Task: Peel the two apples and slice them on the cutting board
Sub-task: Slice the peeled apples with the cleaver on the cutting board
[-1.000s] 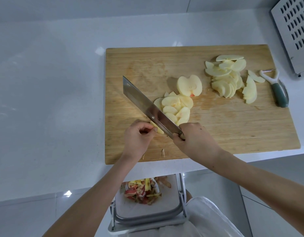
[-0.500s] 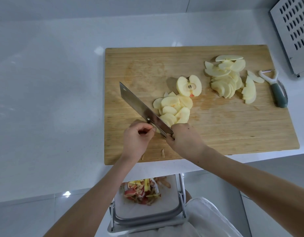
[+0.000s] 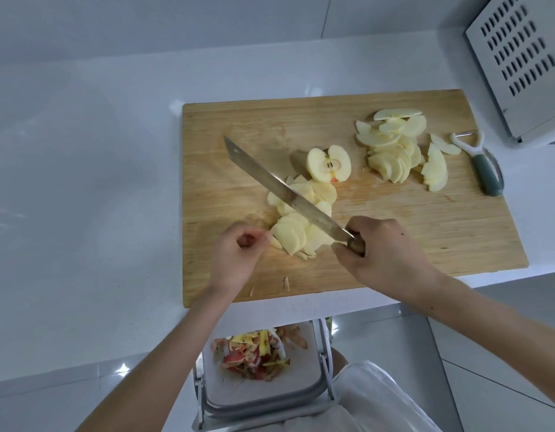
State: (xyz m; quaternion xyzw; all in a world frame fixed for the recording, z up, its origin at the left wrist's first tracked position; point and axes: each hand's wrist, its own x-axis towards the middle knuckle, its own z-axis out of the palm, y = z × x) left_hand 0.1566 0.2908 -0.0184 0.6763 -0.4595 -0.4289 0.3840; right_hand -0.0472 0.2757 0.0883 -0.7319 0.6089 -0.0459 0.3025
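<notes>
Nearest the camera, a white garment (image 3: 379, 400) fills the bottom right corner and covers one corner of a white bin (image 3: 304, 389) that stands below the surface's edge. Red and yellow apple peels (image 3: 257, 353) lie heaped in the bin, and its near rim is cut off by the frame.

Both forearms reach up over the white surface (image 3: 82, 182) onto the wooden cutting board (image 3: 425, 238). The left hand (image 3: 235, 257) is curled into a loose fist, blurred, with its fingertips just beside the nearest apple slice. Whether they pinch that slice cannot be told. The right hand (image 3: 385, 254) is wrapped round the handle of a cleaver (image 3: 279, 185), and most of the handle is hidden inside the fist. The blade runs diagonally away to the left, seen almost along its spine, so its cutting edge is out of sight.

A near fan of slices (image 3: 296, 235) lies between the two hands, touching the blade's heel. The blade crosses over more slices beyond, hiding part of them. Two small scraps (image 3: 285, 283) lie near the board's front edge.

Beyond the blade sits an apple half (image 3: 329, 163), cut face up, showing core and seeds, with a sliver of red skin at its near edge. Further right, well apart from it, is a far pile of slices (image 3: 394, 151). A peeler (image 3: 485, 163) with a white head and grey-green handle lies at the board's right edge, partly off the wood. In the top right corner a white slotted panel (image 3: 519, 57) is cut off by the frame.
</notes>
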